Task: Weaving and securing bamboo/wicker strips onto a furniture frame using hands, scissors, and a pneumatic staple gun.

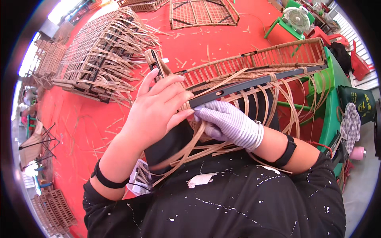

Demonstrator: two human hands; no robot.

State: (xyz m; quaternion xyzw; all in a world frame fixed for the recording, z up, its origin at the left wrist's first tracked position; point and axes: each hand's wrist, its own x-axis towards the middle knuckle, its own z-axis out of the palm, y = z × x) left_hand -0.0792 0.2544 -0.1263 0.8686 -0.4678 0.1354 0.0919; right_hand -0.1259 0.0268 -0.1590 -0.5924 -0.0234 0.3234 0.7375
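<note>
A partly woven rattan frame (254,85) with dark metal bars lies across my lap, its long side running off to the right. My bare left hand (156,107) grips its near left corner, fingers laid over the wrapped edge and thumb low beside the bar. Just right of it, my right hand (230,121), in a pale striped glove, pinches a rattan strip (197,137) under the bar's end. Its fingertips nearly meet my left thumb. Several loose strip ends (293,107) hang from the frame's near side. The gloved fingers hide where the strip meets the bar.
A large woven basket piece (99,51) with loose ends stands at the left on the red floor (79,131). A flat woven panel (204,14) lies ahead. A white fan (296,20) sits on a green stool at the right, near a green table (333,103). Scraps litter the floor.
</note>
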